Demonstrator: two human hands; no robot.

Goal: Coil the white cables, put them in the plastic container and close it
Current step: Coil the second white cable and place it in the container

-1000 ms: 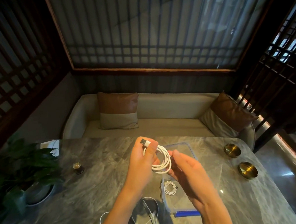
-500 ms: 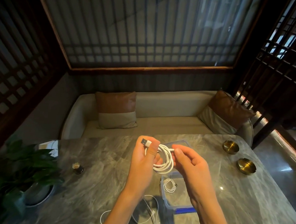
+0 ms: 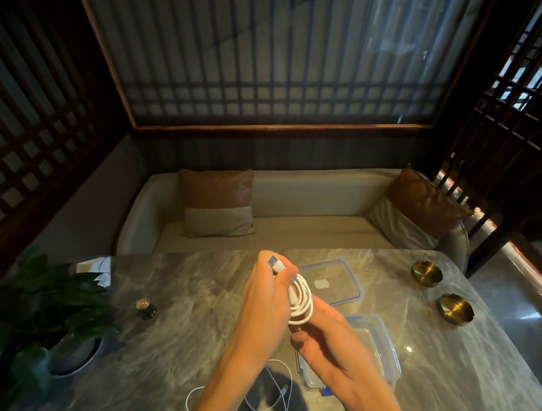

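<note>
My left hand [image 3: 264, 304] grips a coiled white cable [image 3: 303, 302] above the table, its USB plug sticking up past the thumb. My right hand [image 3: 327, 347] closes on the lower side of the same coil from below. Directly under my right hand sits the clear plastic container [image 3: 378, 347] with blue clips, partly hidden by that hand. Its lid [image 3: 338, 282] lies flat just beyond it. A second white cable [image 3: 269, 394] lies loose on the table between my forearms.
The marble table [image 3: 192, 296] carries a potted plant [image 3: 41, 311] at the left edge, a small dark bottle [image 3: 146, 308], and two brass dishes [image 3: 427, 273] [image 3: 456, 309] at the right. A cushioned bench [image 3: 294, 226] stands beyond the table.
My right hand dropped from the coil's right side to beneath it, over the container. The coil tilted more upright in my left hand.
</note>
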